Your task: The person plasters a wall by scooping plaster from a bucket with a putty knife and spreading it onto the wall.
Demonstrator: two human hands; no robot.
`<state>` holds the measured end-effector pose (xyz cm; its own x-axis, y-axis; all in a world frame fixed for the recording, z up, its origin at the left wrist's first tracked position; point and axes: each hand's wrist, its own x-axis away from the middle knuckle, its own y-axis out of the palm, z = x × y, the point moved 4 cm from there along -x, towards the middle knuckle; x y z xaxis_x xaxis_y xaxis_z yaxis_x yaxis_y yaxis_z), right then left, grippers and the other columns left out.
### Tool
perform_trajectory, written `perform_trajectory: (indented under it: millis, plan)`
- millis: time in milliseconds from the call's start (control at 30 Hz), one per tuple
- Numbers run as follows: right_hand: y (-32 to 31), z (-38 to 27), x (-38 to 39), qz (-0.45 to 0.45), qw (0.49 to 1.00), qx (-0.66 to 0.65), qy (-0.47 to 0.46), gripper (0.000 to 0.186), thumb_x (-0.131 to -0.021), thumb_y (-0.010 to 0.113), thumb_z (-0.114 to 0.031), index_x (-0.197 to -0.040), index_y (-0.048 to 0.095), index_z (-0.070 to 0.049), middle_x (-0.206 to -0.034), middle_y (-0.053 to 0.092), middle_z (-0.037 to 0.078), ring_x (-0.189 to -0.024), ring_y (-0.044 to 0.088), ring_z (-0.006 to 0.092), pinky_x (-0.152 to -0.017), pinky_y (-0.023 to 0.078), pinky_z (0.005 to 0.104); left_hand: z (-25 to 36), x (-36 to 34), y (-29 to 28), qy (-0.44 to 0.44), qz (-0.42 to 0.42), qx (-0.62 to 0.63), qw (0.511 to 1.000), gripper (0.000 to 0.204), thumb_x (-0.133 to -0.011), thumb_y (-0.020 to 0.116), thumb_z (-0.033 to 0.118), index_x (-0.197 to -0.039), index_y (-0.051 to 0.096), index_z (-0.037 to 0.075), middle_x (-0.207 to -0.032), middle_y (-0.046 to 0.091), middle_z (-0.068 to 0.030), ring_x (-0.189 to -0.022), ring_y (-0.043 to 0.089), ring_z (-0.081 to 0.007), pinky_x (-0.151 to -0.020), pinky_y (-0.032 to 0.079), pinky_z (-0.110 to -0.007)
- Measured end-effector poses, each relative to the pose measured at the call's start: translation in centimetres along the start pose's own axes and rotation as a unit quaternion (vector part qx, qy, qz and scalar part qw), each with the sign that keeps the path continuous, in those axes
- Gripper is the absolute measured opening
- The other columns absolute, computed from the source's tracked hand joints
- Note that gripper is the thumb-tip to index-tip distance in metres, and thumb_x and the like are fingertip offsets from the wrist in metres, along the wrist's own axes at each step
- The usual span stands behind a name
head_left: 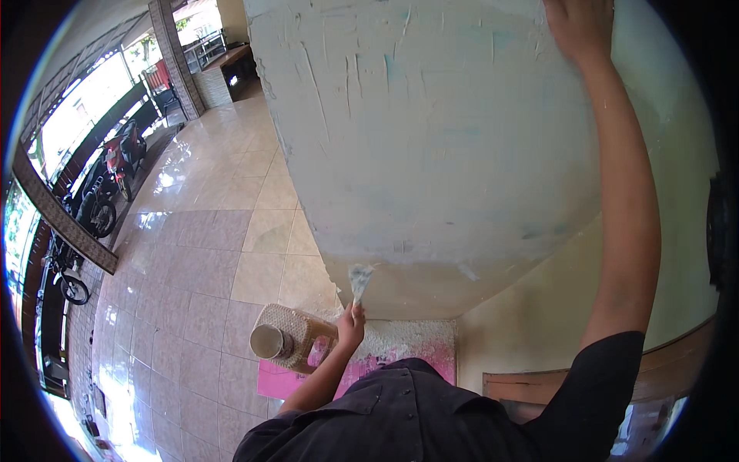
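My left hand (351, 327) grips a putty knife (358, 279), its blade smeared pale, low beside the rough plastered wall (431, 138). The wall has scratches, raised streaks and blue-green patches. My right hand (581, 27) is raised against the wall at the top right, its fingertips cut off by the frame edge, so what it holds is hidden. Below the left hand stands a plastic container (300, 327) with a round tub (269, 340) at its left, on a pink board (273, 379) spattered with white.
Tiled floor (185, 269) extends to the left, toward parked motorbikes (104, 215) and a pillar (173, 61). A counter (215, 81) stands at the back. A pale yellow wall (523, 308) meets the plastered one at right, above brown wooden furniture (508, 385).
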<state>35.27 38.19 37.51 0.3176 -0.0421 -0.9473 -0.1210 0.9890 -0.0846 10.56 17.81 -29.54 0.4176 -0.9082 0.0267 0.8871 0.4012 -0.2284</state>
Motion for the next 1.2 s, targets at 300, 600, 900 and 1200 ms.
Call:
perform_trajectory:
  millis: [300, 600, 900, 1200]
  plan:
    - [0.2, -0.3, 0.3, 0.009, 0.999, 0.03, 0.01, 0.053, -0.101, 0.034, -0.04, -0.149, 0.026, -0.019, -0.159, 0.016, 0.007, -0.147, 0.012, 0.0285, -0.118, 0.007, 0.054, 14.0, -6.0, 2.9, 0.141, 0.028, 0.001, 0.99, 0.044, -0.102, 0.037, 0.042, -0.096, 0.056, 0.003, -0.063, 0.057, -0.0114, -0.061, 0.061, -0.0246, -0.058, 0.046, -0.036]
    - [-0.1, 0.2, 0.7, 0.022, 0.999, 0.047, 0.007, 0.054, -0.101, 0.032, -0.044, -0.15, 0.025, -0.02, -0.159, 0.016, 0.007, -0.147, 0.012, 0.0277, -0.118, 0.006, 0.053, -4.5, 1.7, 6.2, -0.071, -0.044, -0.099, 0.992, 0.046, -0.1, 0.036, 0.047, -0.102, 0.058, 0.006, -0.071, 0.061, -0.0147, -0.071, 0.065, -0.032, -0.065, 0.048, -0.043]
    - [-0.3, 0.0, 0.3, 0.011, 1.0, 0.025, 0.01, 0.056, -0.101, 0.029, -0.047, -0.149, 0.027, -0.018, -0.159, 0.014, 0.007, -0.147, 0.011, 0.028, -0.118, 0.006, 0.0533, 9.3, -3.7, 8.0, 0.068, -0.026, -0.038, 0.997, 0.043, -0.102, 0.035, 0.043, -0.1, 0.055, 0.005, -0.07, 0.06, -0.0124, -0.068, 0.063, -0.0304, -0.064, 0.047, -0.041]
    - [-1.2, -5.9, 18.0, -0.009, 0.966, -0.256, -0.033, 0.06, -0.093, 0.043, -0.056, -0.146, 0.035, -0.029, -0.157, 0.02, 0.014, -0.143, 0.021, 0.0398, -0.107, 0.008, 0.0717, -1.4, 0.4, 5.0, -0.022, -0.006, -0.083, 0.996, 0.047, -0.1, 0.035, 0.049, -0.098, 0.054, 0.005, -0.07, 0.06, -0.0125, -0.071, 0.064, -0.0319, -0.065, 0.047, -0.043]
